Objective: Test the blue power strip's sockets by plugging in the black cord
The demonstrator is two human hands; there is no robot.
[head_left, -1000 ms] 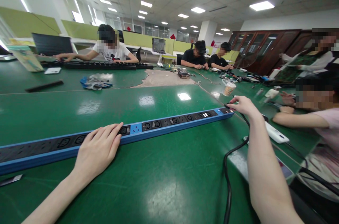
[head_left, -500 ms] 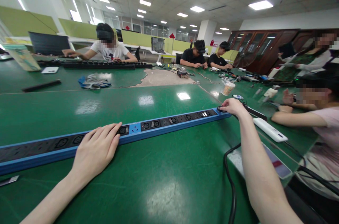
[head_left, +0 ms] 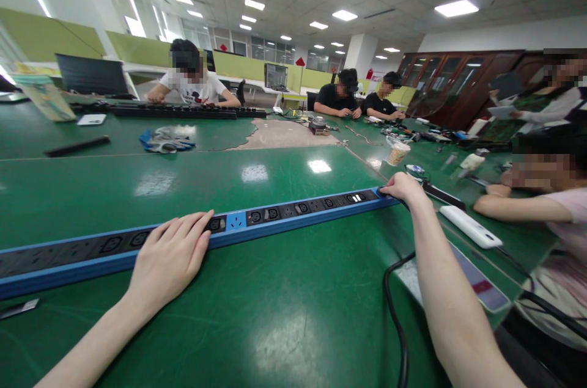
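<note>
A long blue power strip (head_left: 284, 223) with black socket panels and one blue socket lies slantwise across the green table. My left hand (head_left: 172, 250) rests over its left half, fingers along the top and far edge, thumb at the near side, holding it. At the strip's right end my right hand (head_left: 403, 189) is closed in a pinch on a small dark round part, mostly covered by the fingers. A thick black cable (head_left: 398, 321) curves over the table below my right forearm; where it starts is hidden.
Right of my arm lie a white oblong device (head_left: 470, 227) and a phone-like slab (head_left: 481, 284). A person (head_left: 550, 217) sits close on the right. Farther off are a plastic cup (head_left: 398, 150), gloves (head_left: 167, 140), a black bar (head_left: 77, 146) and several co-workers.
Both my hands keep their places on the strip, the right fingers shifting slightly at its end. The view has moved a little. Across the table, a co-worker's outstretched arm has drawn inward.
</note>
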